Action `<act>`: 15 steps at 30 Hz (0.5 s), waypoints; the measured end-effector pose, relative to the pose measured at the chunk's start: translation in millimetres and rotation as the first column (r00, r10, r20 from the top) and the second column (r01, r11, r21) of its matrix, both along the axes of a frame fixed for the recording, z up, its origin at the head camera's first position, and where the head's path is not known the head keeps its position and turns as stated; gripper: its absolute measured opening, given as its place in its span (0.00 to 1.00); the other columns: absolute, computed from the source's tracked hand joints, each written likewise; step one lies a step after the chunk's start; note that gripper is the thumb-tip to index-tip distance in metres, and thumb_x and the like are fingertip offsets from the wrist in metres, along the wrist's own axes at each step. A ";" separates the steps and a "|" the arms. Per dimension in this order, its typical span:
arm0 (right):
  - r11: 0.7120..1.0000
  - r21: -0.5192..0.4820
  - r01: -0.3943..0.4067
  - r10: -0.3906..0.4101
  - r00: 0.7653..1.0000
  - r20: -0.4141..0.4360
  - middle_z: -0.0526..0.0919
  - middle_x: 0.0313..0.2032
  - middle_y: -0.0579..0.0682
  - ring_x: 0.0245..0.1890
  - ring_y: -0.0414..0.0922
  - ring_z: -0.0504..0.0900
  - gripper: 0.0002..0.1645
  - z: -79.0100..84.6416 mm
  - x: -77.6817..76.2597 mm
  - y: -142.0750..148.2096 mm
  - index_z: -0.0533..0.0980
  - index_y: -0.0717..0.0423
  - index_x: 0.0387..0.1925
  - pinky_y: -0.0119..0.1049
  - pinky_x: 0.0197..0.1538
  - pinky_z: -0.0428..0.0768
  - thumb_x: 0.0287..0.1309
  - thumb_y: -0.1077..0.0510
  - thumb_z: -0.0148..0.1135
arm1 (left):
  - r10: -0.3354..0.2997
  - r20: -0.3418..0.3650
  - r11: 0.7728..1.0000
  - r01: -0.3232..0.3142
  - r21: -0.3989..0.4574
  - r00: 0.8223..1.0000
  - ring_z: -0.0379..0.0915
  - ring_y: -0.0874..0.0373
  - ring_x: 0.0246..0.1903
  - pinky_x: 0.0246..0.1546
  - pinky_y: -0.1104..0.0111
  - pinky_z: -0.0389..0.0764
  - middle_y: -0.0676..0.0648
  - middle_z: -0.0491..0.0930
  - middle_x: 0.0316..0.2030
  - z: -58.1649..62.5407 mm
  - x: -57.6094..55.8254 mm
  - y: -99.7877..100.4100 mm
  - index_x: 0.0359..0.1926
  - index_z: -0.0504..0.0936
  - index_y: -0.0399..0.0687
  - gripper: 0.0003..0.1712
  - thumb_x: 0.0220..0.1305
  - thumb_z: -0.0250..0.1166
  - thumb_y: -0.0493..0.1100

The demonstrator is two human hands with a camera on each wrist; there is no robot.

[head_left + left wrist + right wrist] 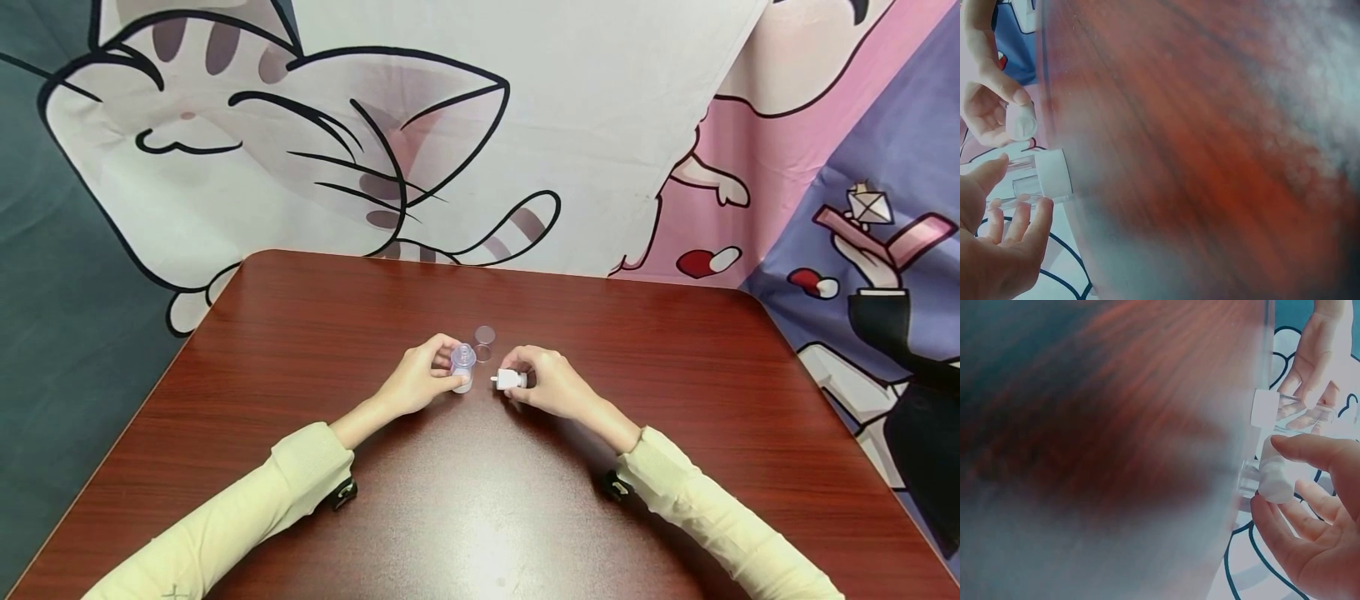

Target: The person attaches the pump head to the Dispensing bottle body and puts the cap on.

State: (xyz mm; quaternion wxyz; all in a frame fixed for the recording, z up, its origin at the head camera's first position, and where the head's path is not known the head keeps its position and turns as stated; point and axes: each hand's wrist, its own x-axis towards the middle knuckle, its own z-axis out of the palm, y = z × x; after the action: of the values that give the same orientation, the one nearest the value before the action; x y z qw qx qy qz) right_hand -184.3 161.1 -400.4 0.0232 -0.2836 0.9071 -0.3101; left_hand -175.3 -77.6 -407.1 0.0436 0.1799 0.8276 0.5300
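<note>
The fingers of my left hand (408,382) are curled round a small clear bottle (462,373), the thumb on its near side and the others round the far and left side. The bottle stands upright on the worktop (487,500), its white bottom down and its see-through upper part between my fingers.

To the right of it, the fingers of my right hand (553,382) are clamped on a small white cap (512,380), pinching it between the thumb and the fingertips. The cap lies sideways in my grip, with its thin tip pointing left towards the bottle. The two are near each other but apart, with a narrow strip of worktop between them.

Just beyond, on the far side of that gap, are two clear round pieces, the farther one (484,335) slightly to the right of the nearer one (483,353).

Both my arms come in from the near side in pale sleeves (217,508), with a dark device (342,493) under each cuff. The worktop is dark reddish wood, with a bright glare on its near part. Behind its far edge hangs a cloth (600,108) printed with a large cartoon cat on the left and pink and blue areas on the right.
</note>
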 end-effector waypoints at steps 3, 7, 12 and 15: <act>1.000 -0.019 -0.010 0.010 1.000 -0.003 0.83 0.29 0.41 0.29 0.36 0.79 0.15 0.1 0.9 -0.2 0.77 0.50 0.36 0.33 0.33 0.81 0.47 0.63 0.73 | -0.002 0.001 1.000 0.002 0.000 1.000 0.79 0.47 0.45 0.49 0.62 0.85 0.38 0.79 0.47 0.3 0.2 -0.1 0.52 0.73 0.36 0.24 0.55 0.70 0.33; 0.999 -0.045 -0.017 0.017 1.000 -0.005 0.83 0.30 0.43 0.30 0.37 0.80 0.16 1.1 2.2 -0.7 0.76 0.51 0.37 0.33 0.33 0.82 0.46 0.64 0.73 | -0.003 -0.002 1.000 0.003 0.000 1.000 0.79 0.47 0.45 0.49 0.62 0.85 0.37 0.79 0.48 0.4 0.3 0.0 0.53 0.73 0.35 0.24 0.55 0.70 0.33; 0.997 -0.080 -0.018 0.018 1.000 -0.004 0.82 0.31 0.43 0.32 0.38 0.81 0.16 3.8 4.1 -1.7 0.76 0.52 0.36 0.35 0.36 0.84 0.46 0.65 0.73 | 0.000 -0.005 1.000 0.000 -0.006 1.000 0.79 0.47 0.45 0.48 0.62 0.86 0.37 0.79 0.48 0.5 0.4 0.0 0.52 0.73 0.35 0.24 0.54 0.70 0.33; 0.993 -0.112 -0.027 0.027 1.000 -0.002 0.81 0.31 0.44 0.32 0.38 0.82 0.16 4.4 4.1 -2.3 0.76 0.53 0.36 0.35 0.38 0.86 0.46 0.65 0.73 | 0.001 -0.005 1.000 -0.001 -0.007 1.000 0.79 0.47 0.45 0.48 0.62 0.86 0.38 0.79 0.47 0.6 0.5 -0.3 0.52 0.73 0.36 0.24 0.54 0.70 0.33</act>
State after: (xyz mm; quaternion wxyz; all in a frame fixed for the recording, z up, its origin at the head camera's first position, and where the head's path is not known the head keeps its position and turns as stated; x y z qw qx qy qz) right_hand -180.2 158.8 -396.0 0.0110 -0.2967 0.8845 -0.3599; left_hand -174.8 -77.9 -406.5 0.0420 0.1804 0.8297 0.5265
